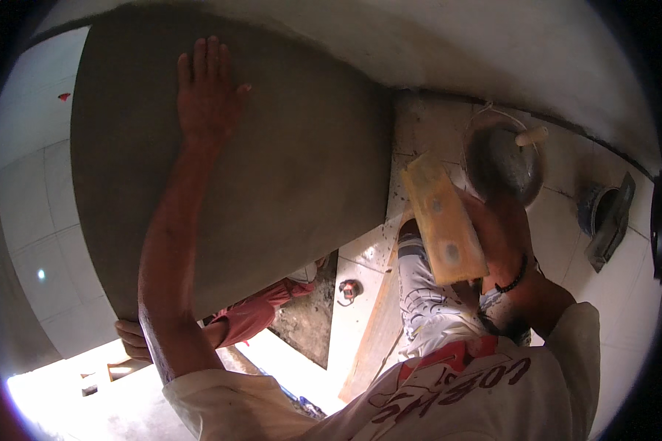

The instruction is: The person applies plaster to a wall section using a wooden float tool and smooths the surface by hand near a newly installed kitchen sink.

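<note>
My left hand (207, 99) lies flat, fingers stretched out, against a large smooth dark-grey surface (287, 162) that looks like plaster or cement. Lower right of it, my right hand (496, 224) is closed on a plastering float (443, 220). The float's long, worn yellowish face, with grey smudges, is turned toward me and hides its handle and most of my fingers. A dark bracelet (513, 275) circles my right wrist. Just beyond that hand stands a bucket (526, 184) with a wire handle and a pale grip, its inside grey.
At the right, a small dark bucket (592, 209) stands beside a long dark flat piece (612, 231). A tape measure (349, 291) lies below the grey surface's edge. Another person's red sleeve (254, 316) and hand (132, 340) show at lower left. White tiles (40, 198) border the left.
</note>
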Demonstrator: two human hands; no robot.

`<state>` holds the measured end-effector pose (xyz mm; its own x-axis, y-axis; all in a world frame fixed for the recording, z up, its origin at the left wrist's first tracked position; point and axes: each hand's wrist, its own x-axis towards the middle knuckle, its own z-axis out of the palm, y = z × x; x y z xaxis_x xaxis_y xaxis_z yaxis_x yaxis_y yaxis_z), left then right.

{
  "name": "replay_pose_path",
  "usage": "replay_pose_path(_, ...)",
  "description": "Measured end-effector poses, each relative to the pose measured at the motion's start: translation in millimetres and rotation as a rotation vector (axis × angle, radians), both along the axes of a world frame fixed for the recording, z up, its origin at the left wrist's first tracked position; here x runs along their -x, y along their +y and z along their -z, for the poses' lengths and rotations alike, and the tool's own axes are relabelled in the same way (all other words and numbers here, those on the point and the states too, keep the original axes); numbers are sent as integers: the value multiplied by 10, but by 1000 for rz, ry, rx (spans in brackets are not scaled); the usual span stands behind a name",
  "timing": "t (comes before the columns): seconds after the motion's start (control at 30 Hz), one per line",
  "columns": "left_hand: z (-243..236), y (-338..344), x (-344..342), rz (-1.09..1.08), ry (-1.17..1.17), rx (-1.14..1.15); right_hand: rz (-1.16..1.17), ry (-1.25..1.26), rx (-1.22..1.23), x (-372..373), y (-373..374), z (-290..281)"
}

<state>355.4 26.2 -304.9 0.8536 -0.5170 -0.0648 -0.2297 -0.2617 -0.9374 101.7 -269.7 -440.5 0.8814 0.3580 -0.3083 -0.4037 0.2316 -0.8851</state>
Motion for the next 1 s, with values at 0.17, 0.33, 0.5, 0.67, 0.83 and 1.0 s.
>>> replay_pose_path(0.17,556,33,81,-40,80,-35,60,290,-824,236,92,705)
replay_pose_path(0.33,1304,-3,153,-74,47,-73,-2,176,-1058,312,50,860)
replay_pose_path(0.5,1545,97,239,-53,315,11,129,237,-828,497,-31,863)
replay_pose_path(0.67,762,-12,-24,104,-34,107,173,240,-883,512,-111,846)
replay_pose_path(0.83,328,-87,-306,63,-301,70,155,187,-730,534,-192,909)
replay_pose_path(1.0,970,-184,-296,-56,-83,-37,230,232,-700,588,-299,821)
